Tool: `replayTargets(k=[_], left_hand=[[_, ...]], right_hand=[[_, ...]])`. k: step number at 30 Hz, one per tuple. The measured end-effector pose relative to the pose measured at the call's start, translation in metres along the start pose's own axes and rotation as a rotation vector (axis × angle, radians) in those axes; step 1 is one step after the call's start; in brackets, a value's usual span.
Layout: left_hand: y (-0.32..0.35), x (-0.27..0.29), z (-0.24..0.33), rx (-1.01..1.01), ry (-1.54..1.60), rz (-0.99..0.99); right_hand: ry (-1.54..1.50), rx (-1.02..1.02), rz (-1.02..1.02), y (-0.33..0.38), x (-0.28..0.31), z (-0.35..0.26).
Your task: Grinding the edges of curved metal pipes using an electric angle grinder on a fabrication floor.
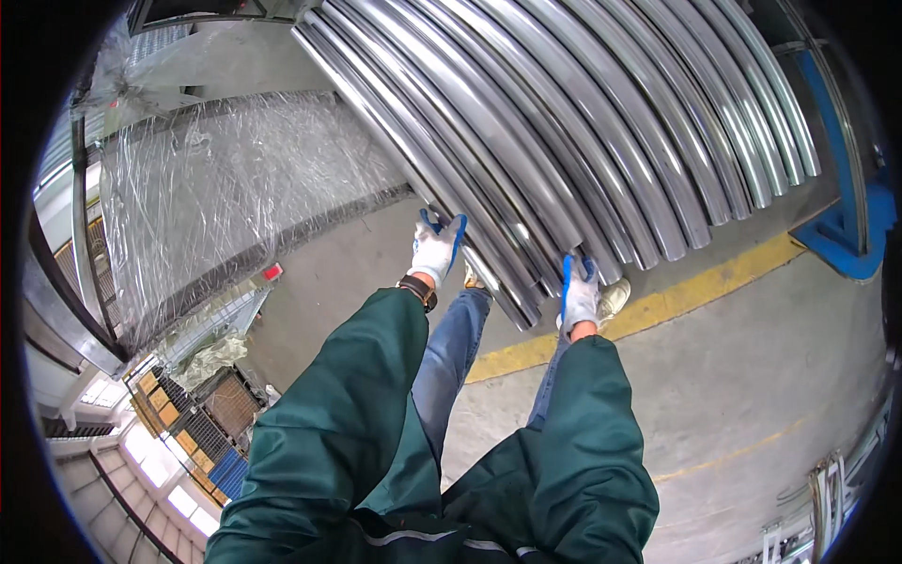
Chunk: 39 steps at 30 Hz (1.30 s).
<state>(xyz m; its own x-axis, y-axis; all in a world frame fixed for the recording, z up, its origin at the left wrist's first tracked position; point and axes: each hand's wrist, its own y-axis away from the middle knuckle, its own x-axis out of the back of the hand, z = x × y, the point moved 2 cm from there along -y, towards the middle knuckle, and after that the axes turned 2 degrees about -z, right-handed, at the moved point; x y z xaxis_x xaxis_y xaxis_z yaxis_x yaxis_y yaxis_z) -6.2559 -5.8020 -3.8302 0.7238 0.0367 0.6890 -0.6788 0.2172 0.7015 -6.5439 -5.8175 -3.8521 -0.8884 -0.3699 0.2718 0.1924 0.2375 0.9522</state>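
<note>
Long shiny metal tubes (pixel 526 122) lie side by side in a wide row ahead of me, their near ends pointing toward me. My left hand (pixel 438 246), in a white work glove with blue fingers, is closed at the outer side of the leftmost tube (pixel 479 268), its thumb over the top and its other fingers partly hidden below. Farther right, my right hand (pixel 580 293), gloved the same way, has its fingers bent around the near end of another tube (pixel 561 230). The fingertips there are hidden by the metal.
A rack covered in clear plastic film (pixel 235 179) stands to the left. At the right is a blue metal post with a wide foot (pixel 850 235). A yellow floor line (pixel 695 287) runs past my shoes. Wire-mesh cages (pixel 193 432) stand at lower left.
</note>
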Motion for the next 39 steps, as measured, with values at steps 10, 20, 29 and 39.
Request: replayTargets(k=[10,20,29,39], left_hand=[[-0.078,-0.066,-0.028,0.039,0.063,-0.107],[-0.185,-0.103,0.012,0.037,-0.031,0.141],[-0.083,-0.086,0.135,0.122,-0.031,0.145],[-0.059,-0.186,0.306,0.03,0.04,0.093]], right_hand=[[-0.415,-0.277,-0.044,-0.053,-0.064,0.104],[-0.637,-0.274,0.004,-0.082,-0.065,0.121],[-0.596,-0.107,0.07,-0.05,0.055,0.043],[-0.638,-0.022,0.144,-0.107,0.178,-0.013]])
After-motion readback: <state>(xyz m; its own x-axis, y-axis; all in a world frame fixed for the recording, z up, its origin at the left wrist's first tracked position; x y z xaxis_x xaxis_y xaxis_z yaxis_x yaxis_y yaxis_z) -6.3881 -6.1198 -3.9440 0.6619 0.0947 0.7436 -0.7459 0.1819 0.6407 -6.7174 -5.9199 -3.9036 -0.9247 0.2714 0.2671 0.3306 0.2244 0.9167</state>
